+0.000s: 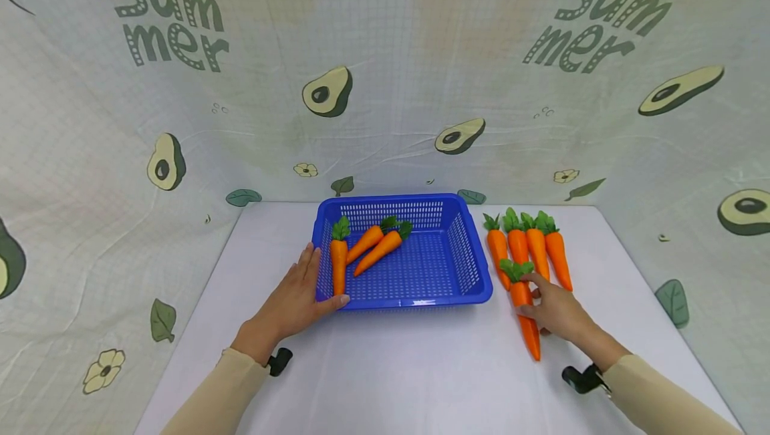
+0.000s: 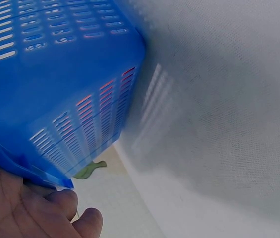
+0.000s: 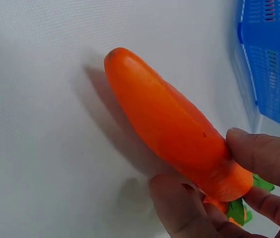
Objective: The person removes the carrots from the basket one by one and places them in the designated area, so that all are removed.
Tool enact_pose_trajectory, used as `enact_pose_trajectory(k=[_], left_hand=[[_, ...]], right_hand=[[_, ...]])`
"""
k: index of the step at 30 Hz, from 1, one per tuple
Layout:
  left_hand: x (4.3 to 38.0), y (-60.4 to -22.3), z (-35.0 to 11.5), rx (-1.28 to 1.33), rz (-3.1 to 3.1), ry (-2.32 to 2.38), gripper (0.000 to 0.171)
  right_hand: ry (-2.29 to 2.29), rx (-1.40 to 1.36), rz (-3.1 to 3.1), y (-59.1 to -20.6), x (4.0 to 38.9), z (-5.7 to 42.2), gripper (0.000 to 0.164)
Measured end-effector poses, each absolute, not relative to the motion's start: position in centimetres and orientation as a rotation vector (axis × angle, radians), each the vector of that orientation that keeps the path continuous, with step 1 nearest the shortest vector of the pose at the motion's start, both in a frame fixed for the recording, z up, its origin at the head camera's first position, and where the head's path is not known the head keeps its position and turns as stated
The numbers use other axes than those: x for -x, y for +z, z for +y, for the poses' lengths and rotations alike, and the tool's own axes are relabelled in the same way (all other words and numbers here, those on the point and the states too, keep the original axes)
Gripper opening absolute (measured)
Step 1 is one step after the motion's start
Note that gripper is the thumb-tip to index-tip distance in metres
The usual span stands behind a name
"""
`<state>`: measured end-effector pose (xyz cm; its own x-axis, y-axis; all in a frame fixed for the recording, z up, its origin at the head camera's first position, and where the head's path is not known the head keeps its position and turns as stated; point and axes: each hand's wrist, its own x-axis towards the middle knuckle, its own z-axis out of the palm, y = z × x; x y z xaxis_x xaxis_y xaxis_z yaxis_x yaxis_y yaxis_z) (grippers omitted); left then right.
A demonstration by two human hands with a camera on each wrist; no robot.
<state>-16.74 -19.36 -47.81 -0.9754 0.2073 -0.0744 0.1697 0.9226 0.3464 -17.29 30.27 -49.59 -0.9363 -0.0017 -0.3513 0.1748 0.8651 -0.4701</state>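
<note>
Held carrot (image 1: 528, 329), axis slightly slanted, tip toward person

We've got bright orange carrots (image 1: 529, 335) w/ green leafy tops (image 1: 516, 270); solid blue basket (image 1: 415, 303); plain white tabletop (image 1: 385, 375); off-white cloth (image 1: 391, 21) patterned w/ green-&-cream avocados (image 1: 314, 97), green leaves (image 1: 162, 320), pale yellow flowers (image 1: 103, 371) & grey-green "Summer" lettering (image 1: 174, 17); beige sleeves (image 1: 216, 391); blk wrist cams (image 1: 580, 379).
</note>
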Motion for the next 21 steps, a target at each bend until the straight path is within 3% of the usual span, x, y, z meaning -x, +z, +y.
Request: enact_pose_trajectory(k=[11,21], left_hand=[[16.8,-47.7,-19.4,-0.319,2.992,0.482,0.123],[16.8,-47.5,-19.3,-0.345,3.02,0.394,0.122]], right_hand=[[-0.597,0.04,2.872,-47.3,18.4,30.1,0.063],[-0.574,0.183,2.997,-41.5,21.6,27.9,0.058]])
